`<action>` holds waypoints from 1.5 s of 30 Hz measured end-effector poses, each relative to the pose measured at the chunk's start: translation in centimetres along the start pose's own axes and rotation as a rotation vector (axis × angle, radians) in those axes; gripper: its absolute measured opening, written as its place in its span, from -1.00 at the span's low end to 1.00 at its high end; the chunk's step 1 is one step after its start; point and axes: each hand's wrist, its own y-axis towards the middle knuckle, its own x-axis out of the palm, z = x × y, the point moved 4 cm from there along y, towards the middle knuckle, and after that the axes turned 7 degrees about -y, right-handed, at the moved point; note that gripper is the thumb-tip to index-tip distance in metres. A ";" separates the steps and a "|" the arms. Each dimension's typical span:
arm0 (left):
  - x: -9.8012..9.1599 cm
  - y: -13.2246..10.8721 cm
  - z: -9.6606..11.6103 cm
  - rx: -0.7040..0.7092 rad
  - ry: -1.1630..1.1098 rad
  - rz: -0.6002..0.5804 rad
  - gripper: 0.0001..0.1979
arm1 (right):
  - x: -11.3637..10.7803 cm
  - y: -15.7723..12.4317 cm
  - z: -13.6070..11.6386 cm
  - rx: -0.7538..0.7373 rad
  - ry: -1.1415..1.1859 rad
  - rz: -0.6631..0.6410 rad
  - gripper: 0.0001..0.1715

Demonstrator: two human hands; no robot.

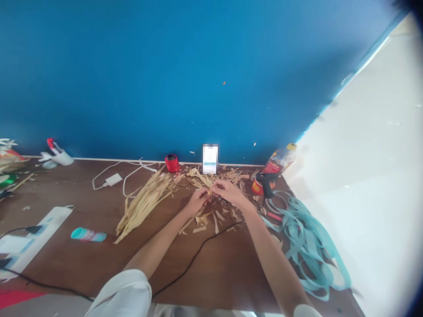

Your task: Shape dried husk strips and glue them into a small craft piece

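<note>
A deep blue wall (165,66) fills the far side, matte and evenly lit. A thin white strip (99,159) runs along its foot, where it meets the dark brown wooden surface (214,273). To the right, a pale white floor (370,176) lies brightly lit and runs far along the wall's base.

Only one cam, head-worn, looking forward and down along both arms. The spot where left hand (197,201) and right hand (228,192) pinch the straw strips (202,179) sits mid-frame, arms stretched out. Beyond it, blue wall (165,79) fills the top half; table (231,264) runs nearer the lens.
</note>
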 end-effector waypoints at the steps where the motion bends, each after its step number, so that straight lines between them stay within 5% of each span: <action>1: 0.0 0.0 0.0 0.008 -0.003 -0.001 -0.59 | -0.1 0.0 -0.1 -0.017 -0.032 0.005 -0.67; 15: 1.0 0.4 -0.5 0.040 0.034 -0.147 -0.62 | -0.6 -0.6 0.4 0.002 0.045 -0.197 -0.67; 24: 0.1 0.9 -0.5 0.093 -0.031 -0.041 -0.62 | 0.0 1.2 1.2 -0.007 0.138 -0.021 -0.64; 30: 0.1 1.1 -0.7 0.047 -0.016 -0.044 -0.60 | 0.0 1.6 1.2 -0.033 0.215 -0.048 -0.67; 39: 0.3 1.1 -0.7 0.045 0.104 -0.093 -0.64 | -1.1 0.7 0.2 -0.175 -0.256 -0.042 -0.79; 45: 0.6 0.9 -0.1 0.015 0.098 -0.083 -0.64 | -1.1 0.9 0.5 -0.180 -0.171 -0.071 -0.79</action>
